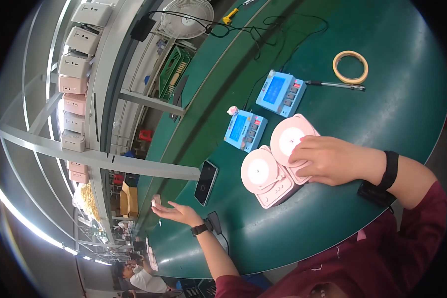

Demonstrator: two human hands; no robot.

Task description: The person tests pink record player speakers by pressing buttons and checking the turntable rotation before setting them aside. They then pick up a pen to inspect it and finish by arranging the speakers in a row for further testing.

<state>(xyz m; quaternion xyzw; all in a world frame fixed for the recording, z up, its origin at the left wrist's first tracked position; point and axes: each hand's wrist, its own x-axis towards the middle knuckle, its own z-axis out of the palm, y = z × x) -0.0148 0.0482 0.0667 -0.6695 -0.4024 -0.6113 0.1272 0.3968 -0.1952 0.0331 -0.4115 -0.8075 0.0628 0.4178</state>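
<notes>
Two pink miniature record players stand side by side on the green table. The left player shows its round platter with a white centre, a small tonearm and a row of knobs. My right hand lies over the right player, its fingers bent around the lower part and hiding the controls there. Apart from both players, my left hand is held palm up beyond the table's left side, fingers spread. A small pale shape shows at its fingertips; I cannot make out what it is.
Behind the players sit two blue boxes with screens, the nearer box and the farther box. A pen, a tape roll and a phone lie on the table. A metal frame borders the left; cables run behind.
</notes>
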